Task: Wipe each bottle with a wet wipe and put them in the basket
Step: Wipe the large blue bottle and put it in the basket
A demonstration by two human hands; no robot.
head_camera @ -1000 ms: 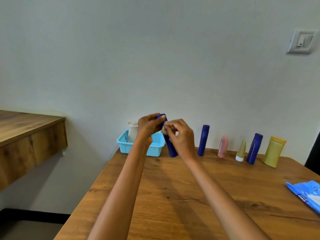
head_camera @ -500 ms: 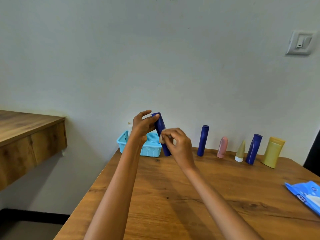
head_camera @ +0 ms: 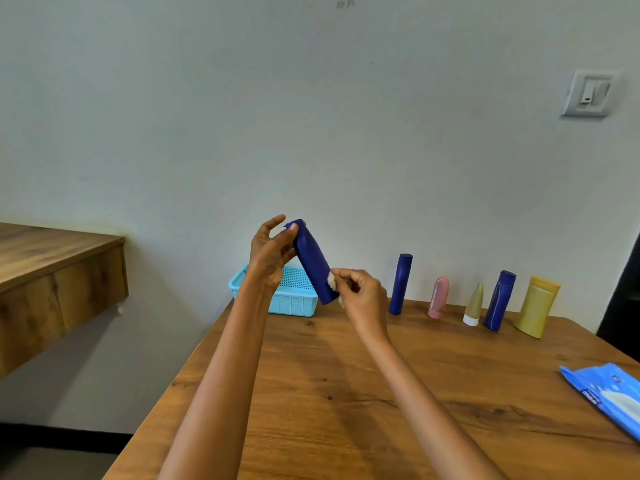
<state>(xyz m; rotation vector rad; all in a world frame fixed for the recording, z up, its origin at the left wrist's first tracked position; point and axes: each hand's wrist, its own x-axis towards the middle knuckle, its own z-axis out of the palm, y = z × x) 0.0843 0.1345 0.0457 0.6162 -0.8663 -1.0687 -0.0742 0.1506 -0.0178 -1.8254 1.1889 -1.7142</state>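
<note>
Wiping in progress: blue bottle held tilted above the table.
Left hand grips its top; right hand pinches the wipe against its lower end. Rotate it for full coverage.

On the white wall there is a light switch at the upper right. A wooden table stands against this wall, and a second wooden counter is at the left.

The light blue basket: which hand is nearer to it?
Left. The left hand, gripping the held blue bottle, is raised just above the basket. The right hand, pinching the wipe, sits off to the basket's right.
</note>
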